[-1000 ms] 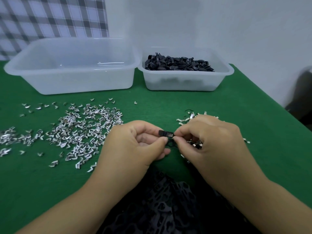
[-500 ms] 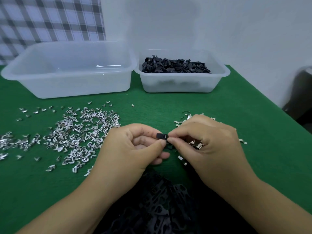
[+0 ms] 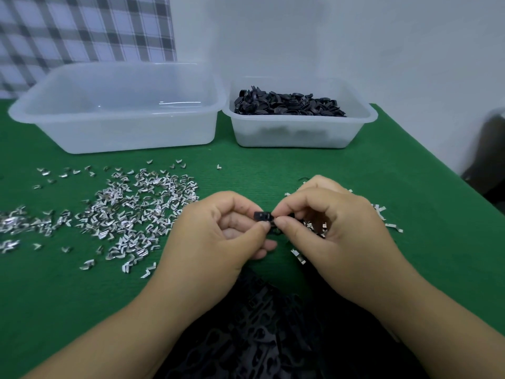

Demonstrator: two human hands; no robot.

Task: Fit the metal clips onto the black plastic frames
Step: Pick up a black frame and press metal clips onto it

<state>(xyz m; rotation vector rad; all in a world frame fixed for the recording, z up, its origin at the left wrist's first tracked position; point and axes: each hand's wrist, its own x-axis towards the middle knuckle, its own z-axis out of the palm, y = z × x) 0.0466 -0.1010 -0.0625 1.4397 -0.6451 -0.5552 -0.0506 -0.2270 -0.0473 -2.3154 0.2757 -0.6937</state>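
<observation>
Well in front of the small tub of black parts, your left hand pinches the black frame while your right hand pinches its end, clip hidden, so hold it steady and press squarely.

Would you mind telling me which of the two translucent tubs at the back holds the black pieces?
The smaller tub on the right, heaped with black pieces; the larger tub to its left shows none.
</observation>
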